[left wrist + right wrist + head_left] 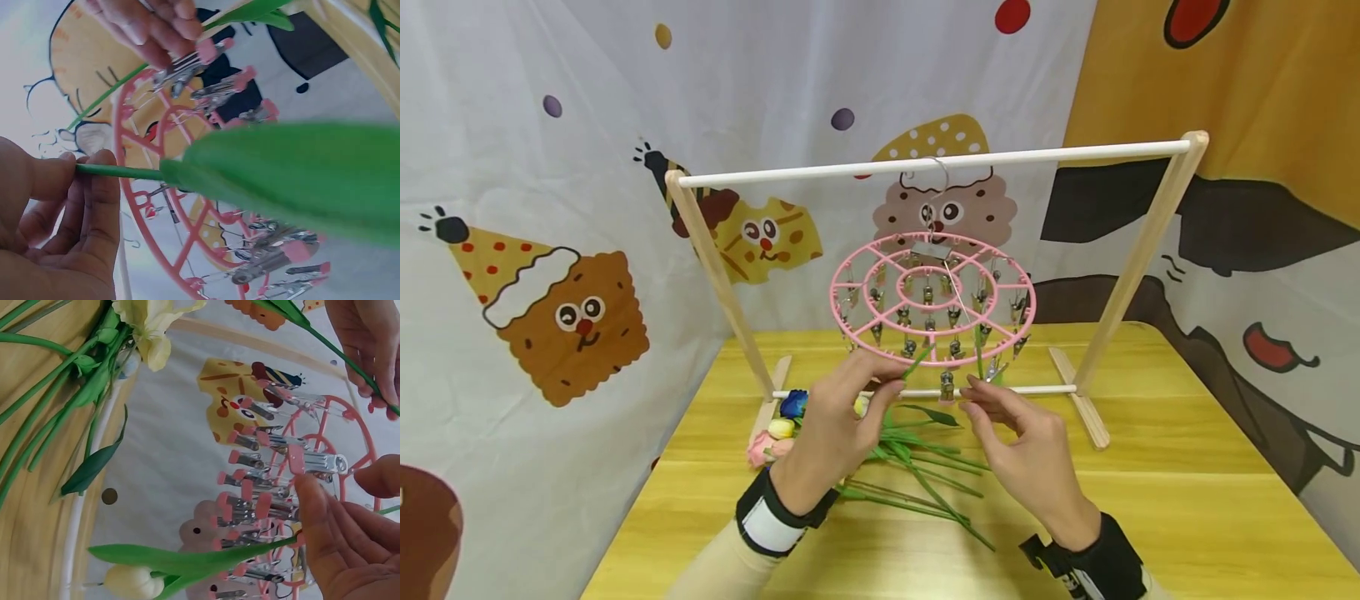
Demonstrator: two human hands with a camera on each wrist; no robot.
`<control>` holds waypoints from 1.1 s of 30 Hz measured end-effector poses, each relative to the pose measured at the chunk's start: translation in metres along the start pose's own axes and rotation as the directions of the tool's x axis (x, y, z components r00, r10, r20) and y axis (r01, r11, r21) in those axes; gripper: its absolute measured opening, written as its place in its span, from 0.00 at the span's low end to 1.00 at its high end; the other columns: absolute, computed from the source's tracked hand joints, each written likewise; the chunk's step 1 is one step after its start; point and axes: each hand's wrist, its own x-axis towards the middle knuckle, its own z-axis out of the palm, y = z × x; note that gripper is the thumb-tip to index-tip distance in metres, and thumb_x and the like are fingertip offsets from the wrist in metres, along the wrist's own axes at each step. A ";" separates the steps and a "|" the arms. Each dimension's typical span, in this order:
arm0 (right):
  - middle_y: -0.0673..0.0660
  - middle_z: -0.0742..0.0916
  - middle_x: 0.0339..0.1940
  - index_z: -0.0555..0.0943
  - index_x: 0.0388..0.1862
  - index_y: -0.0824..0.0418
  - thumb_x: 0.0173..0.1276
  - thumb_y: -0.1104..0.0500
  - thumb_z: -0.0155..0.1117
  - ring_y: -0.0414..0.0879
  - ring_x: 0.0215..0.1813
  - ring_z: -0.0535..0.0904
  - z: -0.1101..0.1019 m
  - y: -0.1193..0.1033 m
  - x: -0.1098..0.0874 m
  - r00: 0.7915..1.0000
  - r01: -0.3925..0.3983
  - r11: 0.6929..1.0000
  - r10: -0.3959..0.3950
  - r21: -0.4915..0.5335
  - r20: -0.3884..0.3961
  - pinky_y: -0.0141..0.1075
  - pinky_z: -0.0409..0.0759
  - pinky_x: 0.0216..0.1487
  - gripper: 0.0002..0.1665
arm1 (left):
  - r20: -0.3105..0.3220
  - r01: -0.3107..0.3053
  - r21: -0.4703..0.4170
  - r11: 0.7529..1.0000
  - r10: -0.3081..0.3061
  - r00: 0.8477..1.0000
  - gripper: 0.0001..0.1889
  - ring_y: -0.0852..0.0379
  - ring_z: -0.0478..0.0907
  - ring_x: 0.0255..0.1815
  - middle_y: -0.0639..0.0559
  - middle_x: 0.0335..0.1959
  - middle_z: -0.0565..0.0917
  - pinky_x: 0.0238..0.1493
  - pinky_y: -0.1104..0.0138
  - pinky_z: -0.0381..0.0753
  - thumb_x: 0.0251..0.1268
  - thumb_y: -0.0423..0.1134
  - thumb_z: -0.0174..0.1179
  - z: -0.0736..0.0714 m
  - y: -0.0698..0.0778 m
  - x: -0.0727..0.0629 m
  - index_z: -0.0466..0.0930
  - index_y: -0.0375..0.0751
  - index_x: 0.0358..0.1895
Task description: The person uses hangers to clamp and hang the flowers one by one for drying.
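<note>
My left hand (842, 408) pinches a thin green flower stem (119, 170) between thumb and fingers, just below the front rim of a pink round clip hanger (931, 364). A broad green leaf (294, 175) on that stem looms close in the left wrist view; its bloom is hidden. My right hand (1026, 433) is beside a metal clip with pink tips (315, 460), its index fingertip right at one tip and its thumb apart. Behind those fingers, a white tulip (134, 581) hangs bloom-down, its stem running up among the clips.
The hanger hangs by a hook from the white bar (820, 172) of a wooden stand (1120, 283). Loose artificial flowers lie on the wooden table (1187, 500), with a blue bloom (793, 404), a pink bloom (762, 450) and several green stems (925, 483). Behind is a printed cloth (760, 92).
</note>
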 end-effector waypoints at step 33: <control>0.67 0.98 0.52 0.89 0.66 0.73 0.74 0.68 0.85 0.55 0.44 0.99 0.005 -0.021 0.020 0.994 0.111 0.952 -0.113 -0.285 0.010 0.46 0.99 0.43 0.24 | -0.109 0.255 -0.328 0.910 -0.305 0.946 0.06 0.43 0.94 0.36 0.40 0.42 0.92 0.36 0.54 0.99 0.82 0.23 0.71 0.022 0.007 0.011 0.86 0.33 0.52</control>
